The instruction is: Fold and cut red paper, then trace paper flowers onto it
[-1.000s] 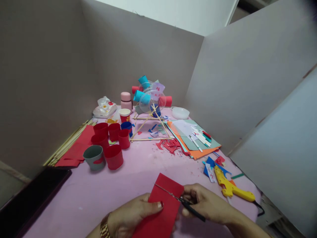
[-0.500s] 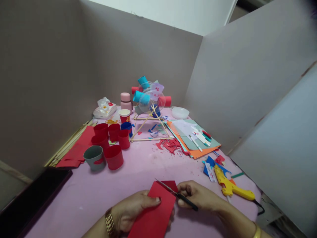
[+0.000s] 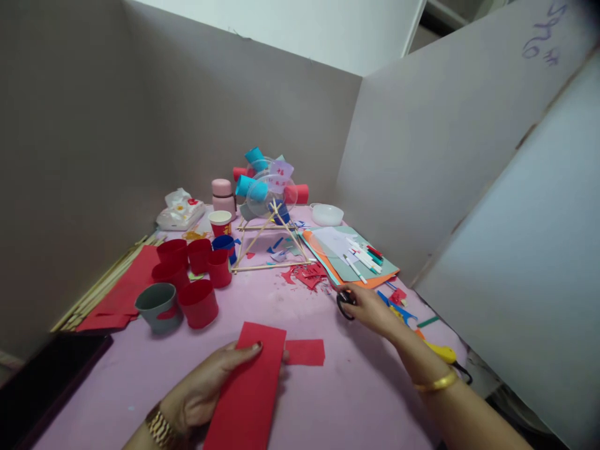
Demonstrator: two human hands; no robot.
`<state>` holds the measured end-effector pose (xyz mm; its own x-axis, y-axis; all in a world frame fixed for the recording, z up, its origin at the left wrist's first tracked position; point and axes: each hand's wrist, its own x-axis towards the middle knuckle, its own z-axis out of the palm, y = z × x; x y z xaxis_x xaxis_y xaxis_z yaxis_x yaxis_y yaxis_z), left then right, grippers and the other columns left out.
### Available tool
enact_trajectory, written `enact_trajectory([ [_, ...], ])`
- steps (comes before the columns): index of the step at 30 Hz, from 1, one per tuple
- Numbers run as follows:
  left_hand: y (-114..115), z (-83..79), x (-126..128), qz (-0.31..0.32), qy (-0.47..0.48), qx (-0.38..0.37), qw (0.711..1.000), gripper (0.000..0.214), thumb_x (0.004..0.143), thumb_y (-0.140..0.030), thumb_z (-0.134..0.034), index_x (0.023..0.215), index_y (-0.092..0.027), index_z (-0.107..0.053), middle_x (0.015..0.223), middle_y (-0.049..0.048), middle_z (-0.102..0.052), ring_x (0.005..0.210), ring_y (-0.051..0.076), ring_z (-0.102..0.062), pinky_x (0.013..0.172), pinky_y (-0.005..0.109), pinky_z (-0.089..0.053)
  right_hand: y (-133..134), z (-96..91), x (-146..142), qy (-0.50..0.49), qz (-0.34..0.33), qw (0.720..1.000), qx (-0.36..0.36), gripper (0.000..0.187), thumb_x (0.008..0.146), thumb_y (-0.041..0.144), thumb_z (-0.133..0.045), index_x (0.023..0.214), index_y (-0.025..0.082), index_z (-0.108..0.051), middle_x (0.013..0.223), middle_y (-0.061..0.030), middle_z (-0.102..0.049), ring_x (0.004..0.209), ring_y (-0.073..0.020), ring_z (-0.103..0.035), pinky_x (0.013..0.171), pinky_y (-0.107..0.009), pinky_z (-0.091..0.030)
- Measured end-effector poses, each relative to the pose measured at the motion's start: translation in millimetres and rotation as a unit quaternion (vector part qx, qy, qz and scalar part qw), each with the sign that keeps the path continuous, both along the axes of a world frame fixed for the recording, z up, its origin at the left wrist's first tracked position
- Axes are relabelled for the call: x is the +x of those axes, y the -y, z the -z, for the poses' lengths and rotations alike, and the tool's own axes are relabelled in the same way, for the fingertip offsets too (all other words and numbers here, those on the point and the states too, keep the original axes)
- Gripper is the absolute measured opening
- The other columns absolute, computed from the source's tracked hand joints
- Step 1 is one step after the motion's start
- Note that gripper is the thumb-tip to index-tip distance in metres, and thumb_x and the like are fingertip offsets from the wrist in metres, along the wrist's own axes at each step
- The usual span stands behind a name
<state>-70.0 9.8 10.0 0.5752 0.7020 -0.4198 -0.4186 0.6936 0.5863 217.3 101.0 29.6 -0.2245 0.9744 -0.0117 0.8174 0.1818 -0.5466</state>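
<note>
My left hand [image 3: 210, 381] is closed on a long sheet of red paper [image 3: 250, 387], thumb on top and fingers beneath. Beside it on the pink table lies a small red paper piece [image 3: 305, 352]. Farther forward, my right hand [image 3: 368, 306] grips the black-handled scissors [image 3: 345, 305] by the handle loops, close to the tabletop; the blades are hard to make out. Just past the scissors are red paper scraps [image 3: 307, 274] and a stack of coloured sheets.
Red cups [image 3: 199, 304], a grey cup [image 3: 159, 307] and a blue cup [image 3: 225, 247] stand at left. Behind is a stick-framed wheel [image 3: 272, 194]. Markers [image 3: 365, 257] lie on coloured sheets [image 3: 328, 253]; a yellow glue gun [image 3: 440, 352] is partly behind my right arm.
My right hand has carried the scissors forward, away from the red paper. The small red piece now lies apart on the table. The view has turned slightly right.
</note>
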Motion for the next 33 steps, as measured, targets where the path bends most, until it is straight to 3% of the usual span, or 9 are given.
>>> enact_trajectory([
  [5,-1,-2.5,-2,-0.028,-0.021,-0.008,0.999,0.033,0.085,-0.027,-0.058,0.106,-0.001,-0.065,0.101,0.0205,-0.07,0.097,0.028,-0.065,0.094,0.039,-0.043,-32,-4.7,-15,0.088,0.036,0.993,0.068,0.028,0.081,0.009,-0.051,0.106,0.015,-0.06,0.103,-0.0147,-0.061,0.1,-0.0284,-0.053,0.076,-0.034,-0.036],
  [9,1,1.0,-1,-0.034,-0.022,0.021,0.999,0.035,0.085,-0.028,-0.059,0.106,0.0,-0.065,0.099,0.0213,-0.07,0.098,0.029,-0.064,0.097,0.042,-0.04,-21,-6.3,-26,0.109,0.012,0.989,0.095,0.027,0.085,0.006,-0.044,0.106,0.013,-0.06,0.118,-0.0207,-0.052,0.114,-0.0317,-0.041,0.082,-0.037,-0.035],
  [11,3,1.9,-1,-0.035,-0.025,0.033,0.999,0.034,0.085,-0.028,-0.059,0.104,-0.001,-0.065,0.097,0.0205,-0.07,0.096,0.029,-0.065,0.097,0.043,-0.04,-3,-1.1,-32,0.102,-0.042,0.99,0.084,0.02,0.086,0.015,-0.049,0.102,0.015,-0.062,0.114,-0.0162,-0.055,0.11,-0.0277,-0.045,0.083,-0.034,-0.037],
  [13,4,1.6,0,-0.04,-0.024,0.043,0.998,0.032,0.085,-0.029,-0.059,0.102,-0.003,-0.066,0.095,0.0194,-0.071,0.091,0.028,-0.067,0.095,0.043,-0.041,15,7.7,-38,0.089,-0.121,0.988,0.043,0.016,0.078,0.027,-0.064,0.092,0.019,-0.064,0.095,-0.0061,-0.063,0.09,-0.0203,-0.055,0.076,-0.026,-0.039],
  [15,4,0.8,2,-0.044,-0.024,0.05,0.997,0.031,0.085,-0.03,-0.059,0.1,-0.004,-0.067,0.094,0.0188,-0.071,0.087,0.027,-0.067,0.092,0.042,-0.043,31,17.5,-43,0.081,-0.16,0.984,0.014,0.029,0.068,0.034,-0.073,0.091,0.019,-0.064,0.09,-0.0036,-0.063,0.082,-0.0189,-0.056,0.069,-0.025,-0.04],
  [19,4,-0.2,3,-0.053,-0.037,0.061,0.996,0.031,0.083,-0.031,-0.061,0.098,-0.004,-0.068,0.089,0.0183,-0.071,0.081,0.026,-0.068,0.087,0.039,-0.047,46,29.2,-48,0.063,-0.159,0.985,-0.001,0.022,0.068,0.025,-0.069,0.087,0.017,-0.06,0.092,-0.006,-0.061,0.083,-0.0203,-0.054,0.066,-0.026,-0.037],
  [24,2,-1.8,0,-0.075,-0.035,0.042,0.996,0.032,0.082,-0.029,-0.062,0.102,-0.005,-0.067,0.093,0.018,-0.072,0.083,0.026,-0.069,0.085,0.037,-0.05,47,25.6,-50,0.022,-0.161,0.987,-0.016,0.019,0.07,0.013,-0.061,0.088,0.018,-0.057,0.079,-0.0012,-0.065,0.068,-0.016,-0.056,0.058,-0.023,-0.035],
  [29,-1,-1.2,2,-0.1,-0.03,-0.013,0.994,0.035,0.079,-0.028,-0.067,0.102,-0.002,-0.066,0.098,0.0196,-0.071,0.096,0.032,-0.066,0.093,0.043,-0.046,40,22.6,-48,-0.004,-0.098,0.993,0.059,0.022,0.085,0.012,-0.045,0.104,0.018,-0.054,0.104,-0.0083,-0.064,0.09,-0.0196,-0.057,0.076,-0.027,-0.038],
  [33,-3,6.4,6,-0.123,-0.053,-0.054,0.989,0.043,0.074,-0.025,-0.072,0.109,-0.003,-0.062,0.102,0.0203,-0.07,0.107,0.036,-0.058,0.094,0.044,-0.047,29,26.6,-42,-0.003,-0.069,0.995,0.073,0.012,0.084,0.014,-0.05,0.088,0.019,-0.06,0.089,-0.0056,-0.068,0.078,-0.0202,-0.059,0.068,-0.027,-0.041],
])
